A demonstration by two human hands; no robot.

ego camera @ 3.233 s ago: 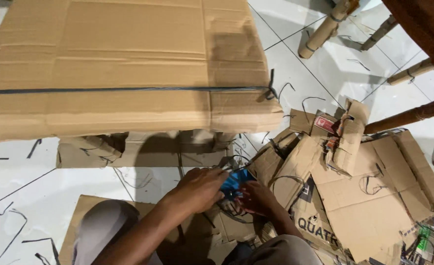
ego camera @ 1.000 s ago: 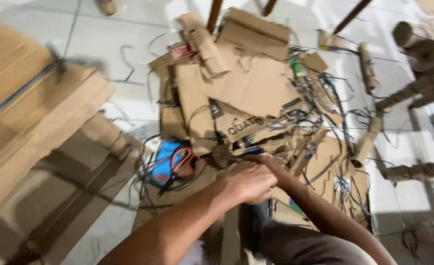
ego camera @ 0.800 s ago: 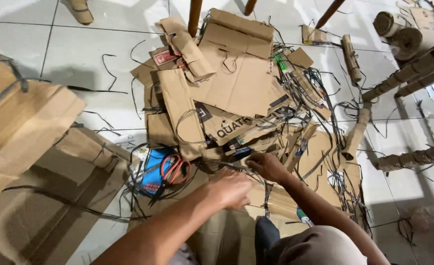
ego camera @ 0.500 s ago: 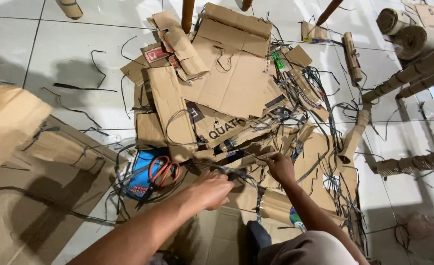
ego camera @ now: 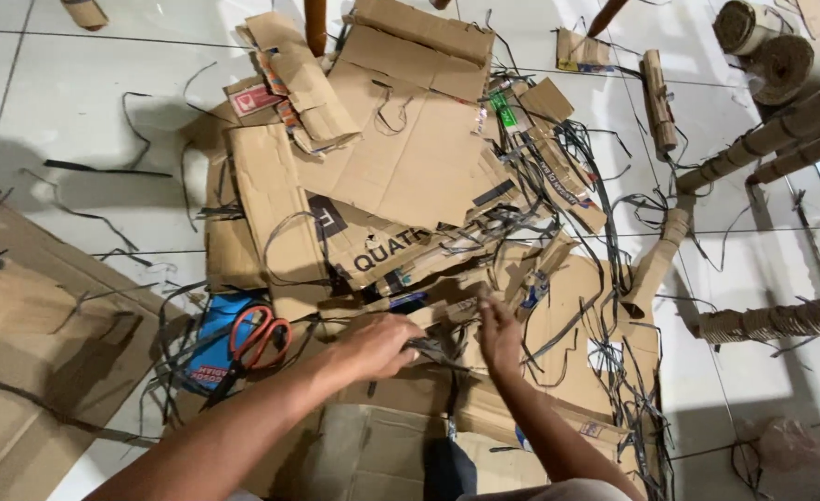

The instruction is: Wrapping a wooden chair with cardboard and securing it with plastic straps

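Clenched on a black strap (ego camera: pixel 433 351), the left hand (ego camera: pixel 377 345) has its grip pinched tight around the dark band, low in the centre of the view, while the right hand (ego camera: pixel 500 336) sits just beside it at three o'clock, fingers (ego camera: pixel 486 304) pointing up toward twelve and touching the cardboard there; whether that right grip has actually closed on anything I cannot tell, since the palm faces away. That strap runs between the two hands, lying across flattened brown cardboard on the floor. At nine o'clock from the left hand, red-handled scissors (ego camera: pixel 254 338) lie on a blue packet (ego camera: pixel 213 347), tangled among loose black strapping. Up at twelve o'clock, a big heap of cardboard pieces (ego camera: pixel 401 158) spreads out, flat sheets overlapping, one folded piece tilted at the upper left of the pile. Black strap offcuts (ego camera: pixel 605 306) snake all through the right side of the heap, toward three o'clock. Rolled cardboard tubes (ego camera: pixel 656 111) lie well apart at one and two o'clock on the white tiled floor (ego camera: pixel 85 111), with two thicker rolls (ego camera: pixel 762 46) at the top right corner. Over at nine o'clock, a broad cardboard sheet (ego camera: pixel 30 343) lies flat with thin dark straps across it.
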